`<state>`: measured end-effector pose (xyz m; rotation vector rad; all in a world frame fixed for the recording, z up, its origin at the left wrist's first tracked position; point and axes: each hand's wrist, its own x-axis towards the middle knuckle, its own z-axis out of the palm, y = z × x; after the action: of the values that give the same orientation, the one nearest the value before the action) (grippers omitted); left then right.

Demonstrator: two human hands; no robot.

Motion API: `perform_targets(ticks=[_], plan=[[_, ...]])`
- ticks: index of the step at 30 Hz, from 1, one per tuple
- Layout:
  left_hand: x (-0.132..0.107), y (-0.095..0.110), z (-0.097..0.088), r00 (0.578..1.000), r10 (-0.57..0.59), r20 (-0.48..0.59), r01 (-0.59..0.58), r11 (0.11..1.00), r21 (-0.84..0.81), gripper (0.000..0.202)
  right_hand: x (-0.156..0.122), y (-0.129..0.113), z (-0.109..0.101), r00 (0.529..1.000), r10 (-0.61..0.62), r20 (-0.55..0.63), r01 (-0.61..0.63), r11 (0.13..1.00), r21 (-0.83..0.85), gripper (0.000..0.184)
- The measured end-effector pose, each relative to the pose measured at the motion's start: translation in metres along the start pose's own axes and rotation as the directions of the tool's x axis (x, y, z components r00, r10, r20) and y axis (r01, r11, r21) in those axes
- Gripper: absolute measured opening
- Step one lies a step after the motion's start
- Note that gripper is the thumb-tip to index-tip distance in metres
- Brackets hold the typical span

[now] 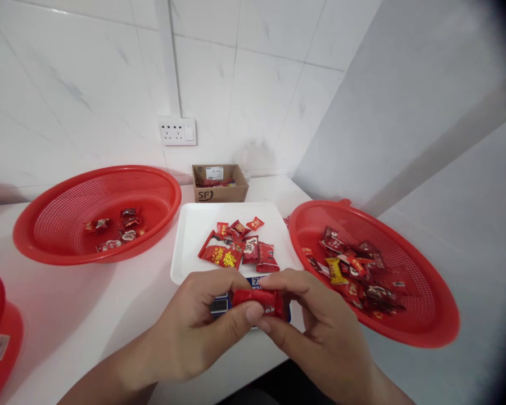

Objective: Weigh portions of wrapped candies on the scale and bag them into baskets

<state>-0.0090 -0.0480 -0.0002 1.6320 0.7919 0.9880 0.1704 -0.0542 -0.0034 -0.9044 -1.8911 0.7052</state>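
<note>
Head view: left hand and right hand pinch a packet, grip closed snugly, above the scale; likely light, slippery, crushable, best held by its ends.

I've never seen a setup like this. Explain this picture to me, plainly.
There is no machine here: the work is done by a person's bare hands. The single picture comes from a camera worn on the head, looking forward and down. The left hand and right hand hold a red packet between their fingers. Just beyond, on a white table, a white tray carries several wrapped packets. A blue keypad shows partly behind the hands. More packets lie in the left basket and right basket, and a cardboard box stands behind the tray.
</note>
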Motion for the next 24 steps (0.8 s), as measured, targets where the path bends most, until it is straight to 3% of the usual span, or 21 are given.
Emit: perform_targets(ticks=[4, 8, 11, 18, 24], plan=[[0.0, -0.002, 0.0, 0.989, 0.12, -0.084, -0.115, 0.991, 0.064, 0.012, -0.001, 0.0, -0.003, 1.0, -0.019, -0.016, 0.02, 0.999, 0.039, 0.03], [0.0, -0.003, -0.002, 0.949, 0.287, -0.13, -0.277, 0.957, 0.091, 0.002, 0.0, 0.0, -0.005, 0.995, -0.062, -0.075, 0.064, 0.998, 0.02, 0.018], [0.001, -0.004, -0.003, 0.933, 0.333, -0.134, -0.32, 0.941, 0.11, 0.009, 0.002, -0.002, -0.006, 0.988, -0.11, -0.113, 0.109, 0.994, -0.011, 0.017], [0.0, -0.009, -0.004, 0.921, 0.355, -0.161, -0.335, 0.932, 0.135, 0.017, 0.003, -0.004, -0.008, 0.977, -0.167, -0.133, 0.16, 0.985, -0.065, 0.025], [-0.005, -0.013, -0.003, 0.969, 0.223, -0.109, -0.224, 0.975, 0.005, 0.031, 0.0, -0.003, -0.008, 0.956, -0.249, -0.156, 0.227, 0.963, -0.149, 0.03]])
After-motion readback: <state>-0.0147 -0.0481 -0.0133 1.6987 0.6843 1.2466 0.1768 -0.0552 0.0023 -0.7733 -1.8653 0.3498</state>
